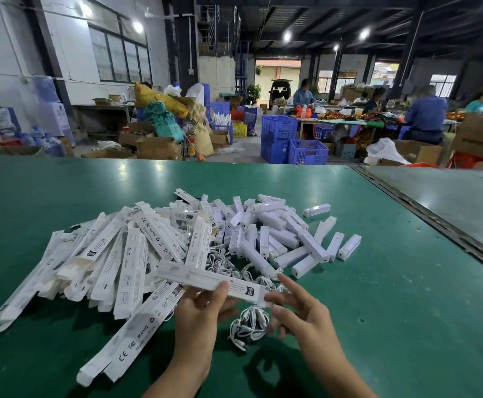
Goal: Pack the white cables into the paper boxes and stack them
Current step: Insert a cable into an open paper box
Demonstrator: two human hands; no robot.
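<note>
Left hand (203, 311) pinches the flattened paper box (206, 278) mid-length, thumb on top. Right hand (300, 314) meets its end; grip blurred, cannot tell. Box likely light, creasable: hold by the edges. Coiled white cable (249, 326) lies on the table (378, 311) beneath, probably limp.

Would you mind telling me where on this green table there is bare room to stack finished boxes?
Bare green table lies right of the assembled boxes, up to the seam, and along the far edge beyond the pile. Crowded: flat boxes on the left, loose cables in the middle.
</note>
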